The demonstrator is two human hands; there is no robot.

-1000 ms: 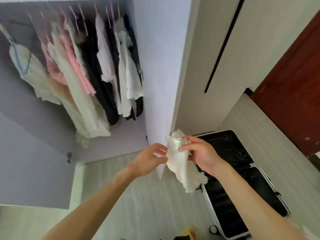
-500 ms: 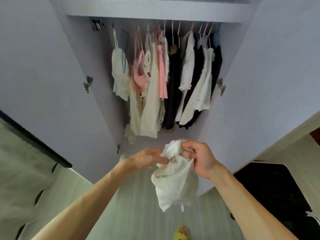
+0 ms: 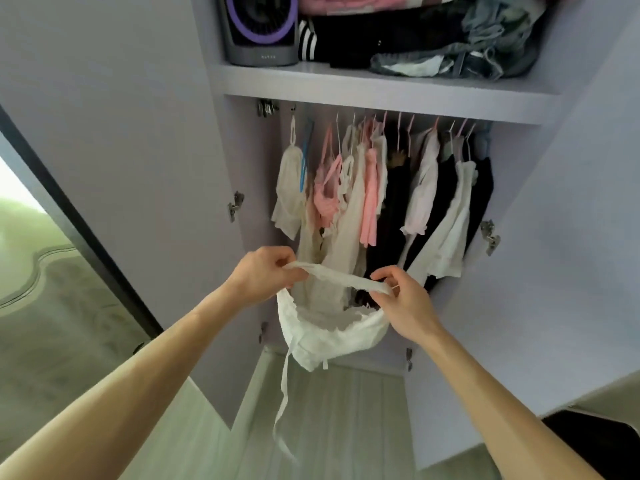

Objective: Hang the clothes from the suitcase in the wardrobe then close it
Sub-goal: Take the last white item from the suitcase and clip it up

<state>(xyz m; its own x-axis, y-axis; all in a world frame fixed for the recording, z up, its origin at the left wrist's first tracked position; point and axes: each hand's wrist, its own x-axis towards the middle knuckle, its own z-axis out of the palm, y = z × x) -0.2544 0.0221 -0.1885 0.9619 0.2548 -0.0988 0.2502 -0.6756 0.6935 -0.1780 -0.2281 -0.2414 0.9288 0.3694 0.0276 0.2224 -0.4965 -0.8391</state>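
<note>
A small white lace garment (image 3: 329, 334) hangs between my hands in front of the open wardrobe (image 3: 381, 98). My left hand (image 3: 266, 275) pinches one end of its top band and my right hand (image 3: 401, 303) pinches the other, stretching the band flat. A thin tie dangles below the garment. Behind it, white, pink and black clothes (image 3: 374, 202) hang on hangers from the rail. A dark corner of the open suitcase (image 3: 595, 441) shows at the bottom right.
Both lilac wardrobe doors stand open, the left door (image 3: 121, 168) and the right door (image 3: 554, 254). On the shelf above the rail sit a grey fan (image 3: 259, 29) and folded clothes (image 3: 415, 32). Pale wooden floor (image 3: 346, 427) lies below.
The view swung from the suitcase up to the wardrobe. My hands moved apart and spread the bunched white garment open by its top band.
</note>
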